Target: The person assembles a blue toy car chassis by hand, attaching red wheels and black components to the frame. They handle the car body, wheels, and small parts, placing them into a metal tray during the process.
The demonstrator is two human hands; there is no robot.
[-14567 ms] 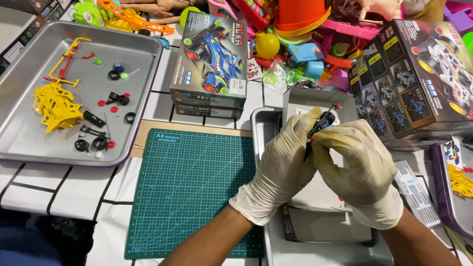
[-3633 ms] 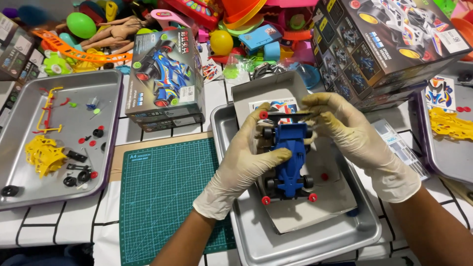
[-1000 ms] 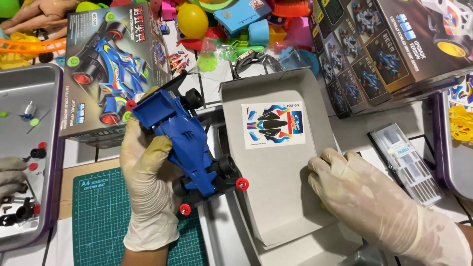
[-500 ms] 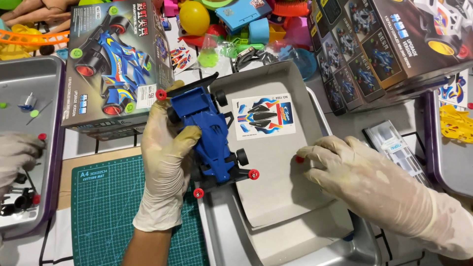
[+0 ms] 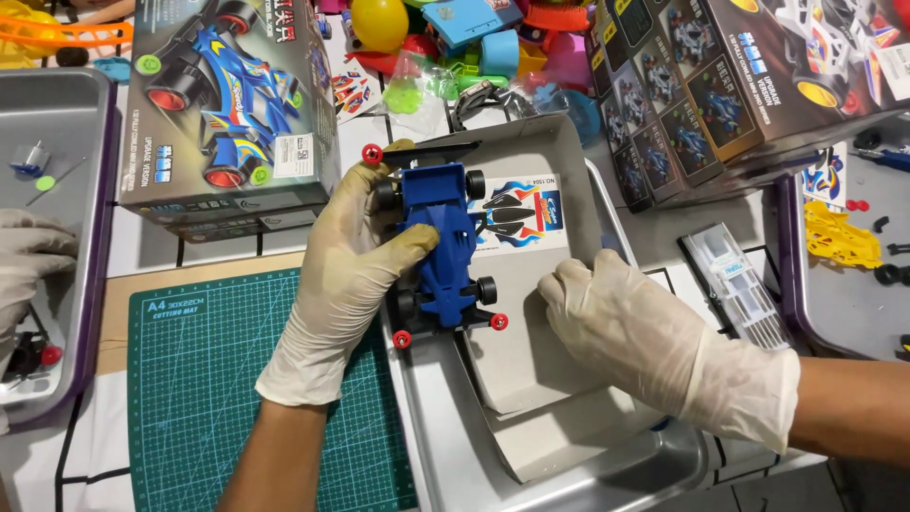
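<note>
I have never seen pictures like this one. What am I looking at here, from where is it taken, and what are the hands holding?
The picture comes from a camera worn on a person's head, looking down at their own two gloved hands. The left hand has its grip around a blue toy race car with red rollers at its corners. The right hand rests on a grey cardboard insert lying in a metal tray. A sticker sheet lies on the insert. Nearby are a green cutting mat and a kit box. At the left edge, another person's gloved hand shows.
</note>
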